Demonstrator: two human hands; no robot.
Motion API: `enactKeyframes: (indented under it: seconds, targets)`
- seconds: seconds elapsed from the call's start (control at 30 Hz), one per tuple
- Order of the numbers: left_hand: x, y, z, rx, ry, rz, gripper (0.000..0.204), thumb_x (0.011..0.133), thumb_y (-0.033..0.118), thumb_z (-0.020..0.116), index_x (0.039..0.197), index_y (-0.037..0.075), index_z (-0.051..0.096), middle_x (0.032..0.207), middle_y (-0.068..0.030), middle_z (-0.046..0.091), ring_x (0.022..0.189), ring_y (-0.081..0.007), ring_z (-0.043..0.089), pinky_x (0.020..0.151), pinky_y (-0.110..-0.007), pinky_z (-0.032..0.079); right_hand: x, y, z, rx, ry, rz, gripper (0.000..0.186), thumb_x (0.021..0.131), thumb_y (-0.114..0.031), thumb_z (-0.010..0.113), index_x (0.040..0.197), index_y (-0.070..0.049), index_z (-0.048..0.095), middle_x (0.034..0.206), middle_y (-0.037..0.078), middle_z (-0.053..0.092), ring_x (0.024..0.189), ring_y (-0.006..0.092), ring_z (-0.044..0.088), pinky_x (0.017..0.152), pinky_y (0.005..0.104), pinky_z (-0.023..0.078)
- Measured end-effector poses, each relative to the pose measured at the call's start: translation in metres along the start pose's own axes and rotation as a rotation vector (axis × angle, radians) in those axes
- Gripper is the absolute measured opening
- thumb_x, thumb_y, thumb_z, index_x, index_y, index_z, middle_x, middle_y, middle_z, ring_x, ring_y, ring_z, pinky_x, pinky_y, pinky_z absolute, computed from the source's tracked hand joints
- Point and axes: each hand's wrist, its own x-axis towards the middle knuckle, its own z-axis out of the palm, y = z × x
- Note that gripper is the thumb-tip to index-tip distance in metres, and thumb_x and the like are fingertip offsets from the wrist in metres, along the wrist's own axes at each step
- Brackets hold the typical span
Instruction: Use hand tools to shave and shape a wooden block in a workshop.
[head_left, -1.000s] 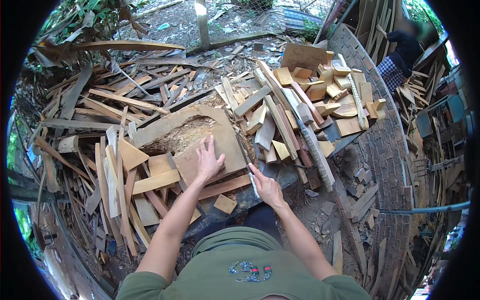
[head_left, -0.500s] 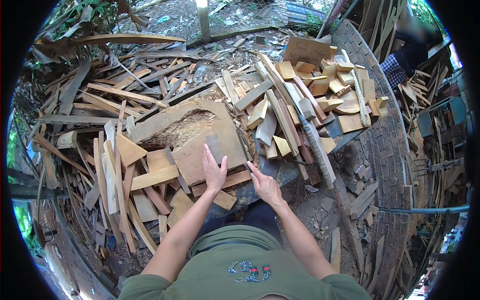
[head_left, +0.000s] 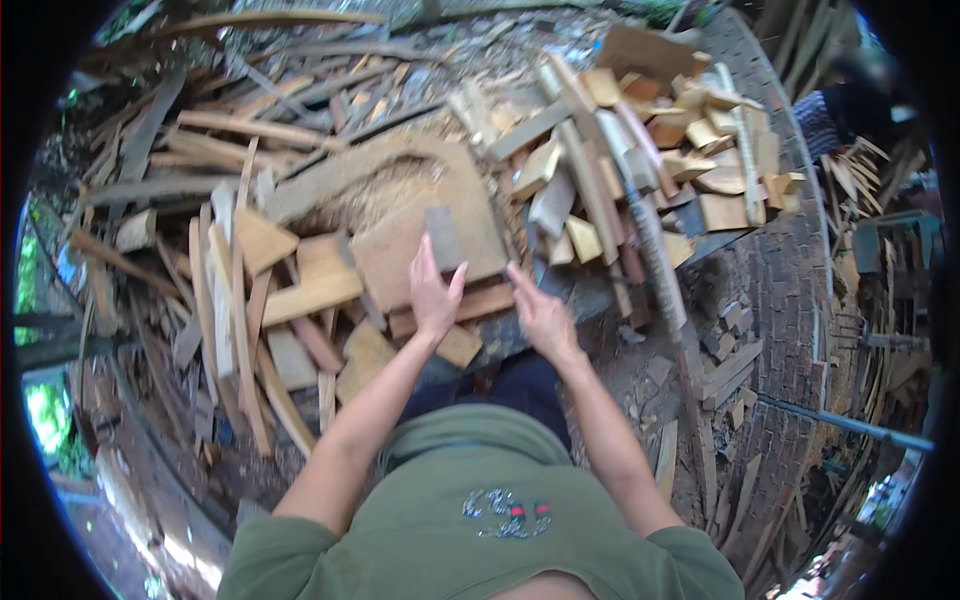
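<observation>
- The left hand (head_left: 433,290) lies flat, palm down, on a broad tan wooden slab (head_left: 415,240) in the middle of a pile of scrap wood (head_left: 250,260).
- Its fingers (head_left: 425,262) are stretched out and released, gripping nothing; their tips touch the lower edge of a small grey wooden block (head_left: 443,238) that lies on the slab just ahead of them.
- The right hand (head_left: 543,315) hovers just right of the slab's lower right corner, beside the left hand but apart from it.
- Its fingers (head_left: 520,280) are open and loosely spread, holding nothing; whether they touch the slab's edge I cannot tell.
- The slab rests tilted on the heap, with a patch of pale sawdust (head_left: 385,195) behind it.
- A long grey pole (head_left: 640,210) runs slantwise through the offcuts to the right of the hands.
- A curved brick wall (head_left: 790,300) borders the pile on the right.
- The person's green shirt (head_left: 480,510) fills the lower edge.
</observation>
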Motion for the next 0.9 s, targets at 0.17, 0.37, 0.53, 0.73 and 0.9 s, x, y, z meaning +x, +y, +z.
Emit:
enactKeyframes:
  seconds: [0.17, 0.37, 0.53, 0.73, 0.9]
  targets:
    - [0.003, -0.002, -0.003, 0.017, -0.027, -0.019, 0.068, 0.09, 0.027, 0.067, 0.142, -0.006, 0.039, 0.138, -0.0244, 0.05, 0.125, -0.0394, 0.047, 0.107, -0.044, 0.038, 0.006, -0.003, -0.008, 0.019, -0.032, 0.046, 0.044, 0.1, -0.026, 0.047, 0.143, -0.032, 0.045, 0.104, 0.025, 0.065, 0.095, 0.046, 0.062, 0.076, 0.0528, 0.052]
    - [0.002, -0.022, -0.026, -0.087, -0.123, -0.067, 0.044, 0.095, 0.023, 0.058, 0.133, 0.0, 0.053, 0.134, -0.0181, 0.053, 0.12, -0.0339, 0.051, 0.106, -0.041, 0.038, 0.008, -0.008, 0.007, 0.089, -0.086, 0.073, 0.044, 0.101, -0.027, 0.047, 0.144, -0.033, 0.044, 0.098, 0.026, 0.066, 0.093, 0.0471, 0.062, 0.078, 0.054, 0.05]
    - [0.064, -0.033, -0.005, -0.041, 0.068, 0.134, 0.04, 0.096, 0.022, 0.054, 0.132, 0.004, 0.054, 0.131, -0.017, 0.054, 0.12, -0.0338, 0.05, 0.107, -0.043, 0.035, 0.024, -0.03, 0.023, 0.21, -0.072, -0.034, 0.044, 0.1, -0.027, 0.048, 0.144, -0.029, 0.046, 0.091, 0.028, 0.066, 0.09, 0.0468, 0.063, 0.074, 0.0526, 0.05]
    - [0.07, -0.032, 0.016, -0.002, -0.006, -0.003, 0.028, 0.095, 0.022, 0.053, 0.118, 0.007, 0.058, 0.117, -0.0147, 0.057, 0.108, -0.033, 0.051, 0.098, -0.044, 0.037, 0.032, -0.053, 0.032, 0.133, -0.093, -0.027, 0.044, 0.099, -0.022, 0.052, 0.143, -0.025, 0.048, 0.083, 0.027, 0.066, 0.081, 0.0434, 0.066, 0.068, 0.0514, 0.05]
    - [0.06, -0.021, 0.027, 0.008, 0.14, -0.101, 0.022, 0.097, 0.019, 0.046, 0.115, 0.011, 0.056, 0.109, -0.0119, 0.054, 0.103, -0.0315, 0.048, 0.094, -0.043, 0.034, 0.026, -0.046, 0.037, 0.103, -0.125, -0.009, 0.045, 0.1, -0.024, 0.049, 0.145, -0.029, 0.046, 0.088, 0.027, 0.066, 0.083, 0.0453, 0.064, 0.071, 0.049, 0.05]
